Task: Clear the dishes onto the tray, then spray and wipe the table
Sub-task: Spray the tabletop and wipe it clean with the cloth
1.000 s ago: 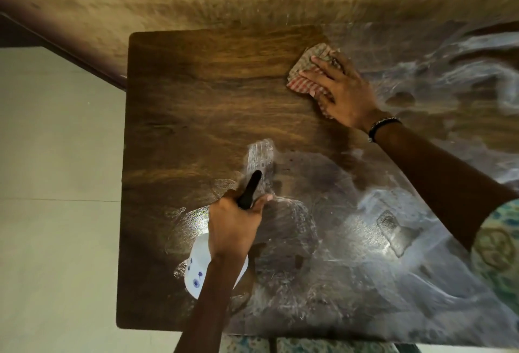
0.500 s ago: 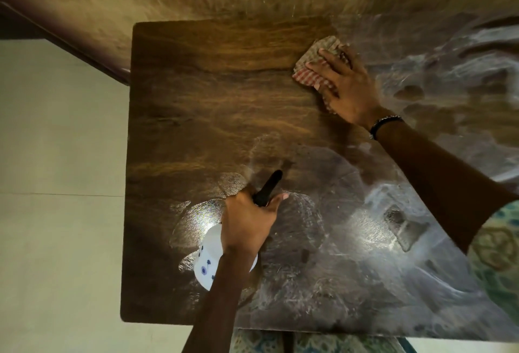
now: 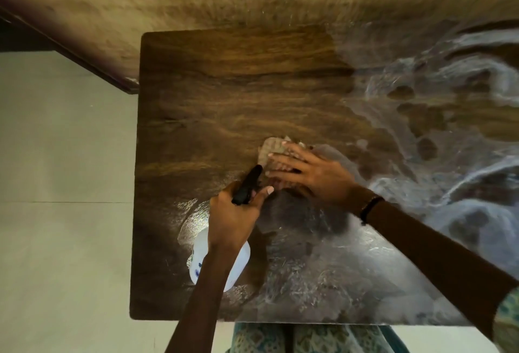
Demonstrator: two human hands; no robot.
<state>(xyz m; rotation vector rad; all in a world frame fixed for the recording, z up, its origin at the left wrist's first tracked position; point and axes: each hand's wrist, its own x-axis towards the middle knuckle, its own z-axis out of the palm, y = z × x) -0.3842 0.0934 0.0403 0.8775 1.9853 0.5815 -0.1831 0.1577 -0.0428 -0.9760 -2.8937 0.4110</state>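
Wiping is the step in hand, judging from the head view: the right hand point(image 3: 311, 175) lies flat with fingers spread on a checked cloth point(image 3: 273, 149), pressing it to the wooden counter point(image 3: 224, 100). Just beside it, the left hand point(image 3: 234, 218) grips a white spray bottle point(image 3: 241, 262), fingers curled round the neck below the black nozzle point(image 3: 248, 184). No dishes or tray show. Wet streaks lie beyond the right hand, so the next strokes probably belong there.

No legible text anywhere.
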